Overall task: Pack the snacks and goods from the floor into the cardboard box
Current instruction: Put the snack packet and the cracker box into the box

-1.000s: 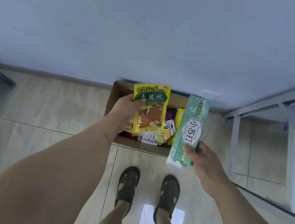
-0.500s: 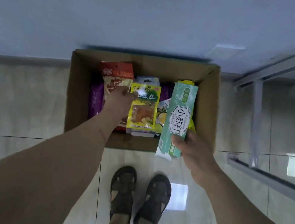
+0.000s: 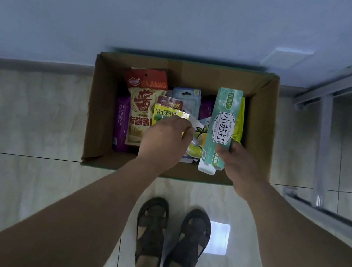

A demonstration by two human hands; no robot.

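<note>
Two sandalled feet stand on the tiled floor, and from either side of them both bare arms stretch forward and down over the near wall of the cardboard box. The left hand, knuckles up and fingers curled, pinches the yellow packet low among the goods, with a red-topped bag and a purple bag just to its left. The right hand grips the lower end of the green carton, which tilts up and away from it over the box's right side, a yellow pack just beyond.
</note>
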